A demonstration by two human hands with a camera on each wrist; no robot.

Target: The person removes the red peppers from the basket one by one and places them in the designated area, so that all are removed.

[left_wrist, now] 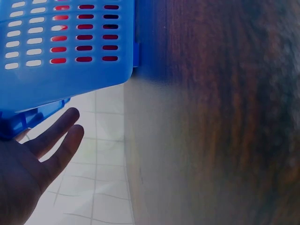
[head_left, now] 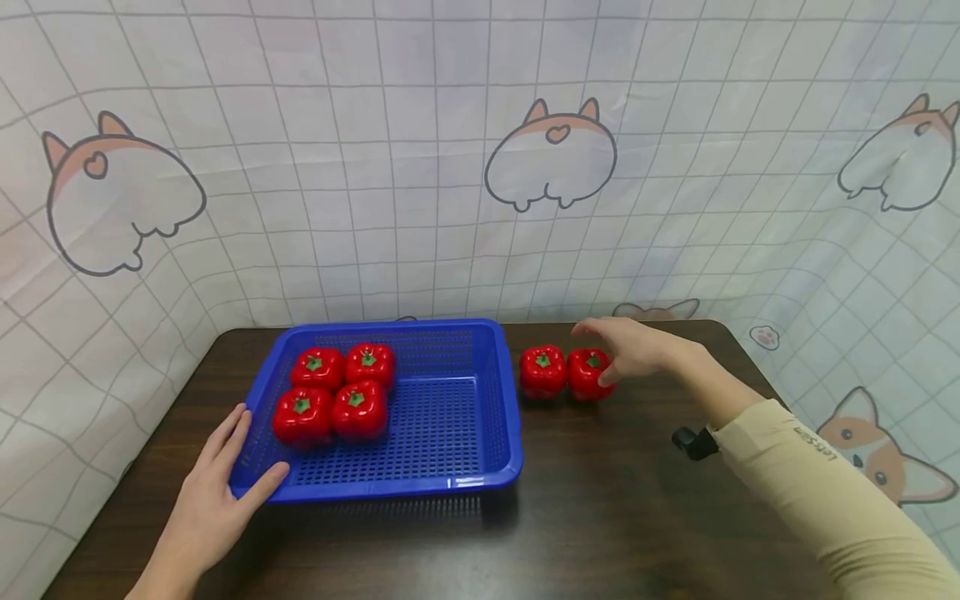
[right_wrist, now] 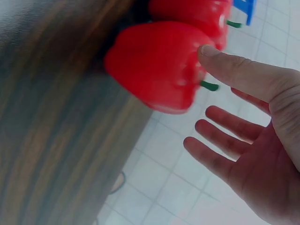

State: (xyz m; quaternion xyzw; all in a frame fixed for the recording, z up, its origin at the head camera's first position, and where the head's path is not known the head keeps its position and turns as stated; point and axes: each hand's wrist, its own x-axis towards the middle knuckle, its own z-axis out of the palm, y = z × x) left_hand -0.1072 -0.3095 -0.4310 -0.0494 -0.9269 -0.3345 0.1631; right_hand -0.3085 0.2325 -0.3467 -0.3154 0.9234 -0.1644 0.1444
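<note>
My left hand rests at the near left corner of a blue plastic basket, thumb and straight fingers along its rim. Four would be too exact, so several glossy red bell peppers sit grouped in the basket's left half. To the right of the basket, two more red bell peppers stand side by side on the table. Over the outer one reaches my right hand, fingers spread. In the right wrist view its thumb overlaps that pepper's top near the green stem, while the other fingers extend beyond it.
The dark wooden table carries everything. A light grid-patterned cloth with cartoon dogs hangs behind and at both sides. The other loose pepper stands close to the basket's right wall. A small black device is at my right wrist.
</note>
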